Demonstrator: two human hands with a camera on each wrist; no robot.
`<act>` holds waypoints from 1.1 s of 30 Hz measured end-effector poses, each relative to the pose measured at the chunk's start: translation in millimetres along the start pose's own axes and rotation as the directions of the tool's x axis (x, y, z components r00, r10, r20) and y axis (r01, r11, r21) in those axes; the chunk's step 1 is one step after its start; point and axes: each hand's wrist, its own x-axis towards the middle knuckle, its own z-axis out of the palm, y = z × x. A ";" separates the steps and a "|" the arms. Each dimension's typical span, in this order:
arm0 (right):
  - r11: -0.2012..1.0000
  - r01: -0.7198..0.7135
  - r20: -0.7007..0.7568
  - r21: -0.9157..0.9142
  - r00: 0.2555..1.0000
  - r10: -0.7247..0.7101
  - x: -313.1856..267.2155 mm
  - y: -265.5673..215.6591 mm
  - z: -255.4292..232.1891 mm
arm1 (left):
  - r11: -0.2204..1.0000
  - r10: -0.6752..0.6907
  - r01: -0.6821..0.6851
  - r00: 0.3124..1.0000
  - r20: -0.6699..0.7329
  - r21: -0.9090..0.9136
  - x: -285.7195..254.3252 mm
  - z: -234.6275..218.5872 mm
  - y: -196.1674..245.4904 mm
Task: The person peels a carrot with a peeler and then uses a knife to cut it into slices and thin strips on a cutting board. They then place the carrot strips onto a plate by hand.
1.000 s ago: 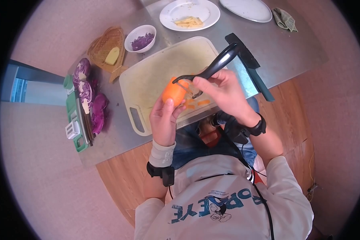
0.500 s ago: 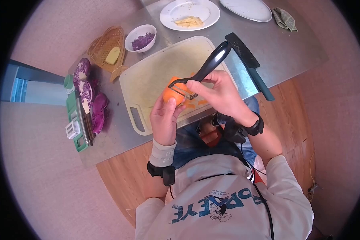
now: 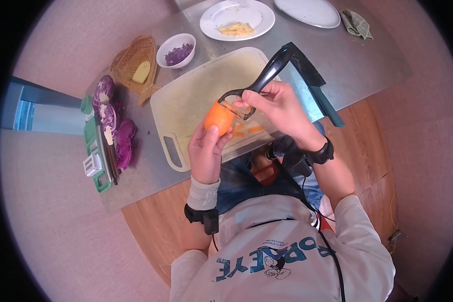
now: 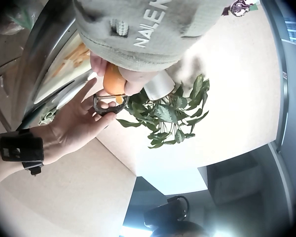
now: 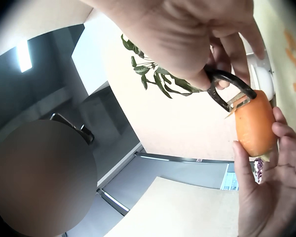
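My left hand [image 3: 206, 156] grips a short, thick piece of carrot [image 3: 219, 119] by its lower end, thumb on the near side. In my right hand [image 3: 286, 115] is a black-handled peeler [image 3: 272, 68], pinched near its head with the handle pointing up and away. The right wrist view shows the peeler's blade [image 5: 239, 102] right at the upper end of the carrot [image 5: 255, 124], with a bit of peel at the blade. Below both hands lies a cream cutting board [image 3: 186, 90], with several orange peel strips [image 3: 254, 129] on it.
Right of the board lies a cleaver [image 3: 309, 68] with a dark green knife [image 3: 327, 103] beside it. Behind stand a bowl of shredded purple cabbage [image 3: 178, 54], a plate of pale strips [image 3: 221, 12] and a wicker basket [image 3: 123, 60]. Cut purple cabbage [image 3: 105, 113] and a green slicer [image 3: 89, 131] lie left.
The peeler's head moved down-left over the carrot, then back up-right to the carrot's upper end. The left hand keeps its hold on the carrot in about the same place.
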 end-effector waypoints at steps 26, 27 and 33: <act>0.987 0.082 -0.002 -0.136 0.997 -0.083 -5.4 -4.5 14.1 | 0.989 -0.057 0.065 0.996 0.064 -0.129 0.0 11.4 16.5; 0.985 0.072 0.003 -0.155 0.997 -0.073 -5.1 -5.4 13.9 | 0.995 -0.049 0.053 0.998 0.051 -0.084 -0.8 12.1 16.0; 0.979 0.069 0.007 -0.193 0.998 -0.069 -7.4 -13.0 15.6 | 0.998 -0.033 0.033 0.999 0.008 0.045 -1.3 11.3 12.8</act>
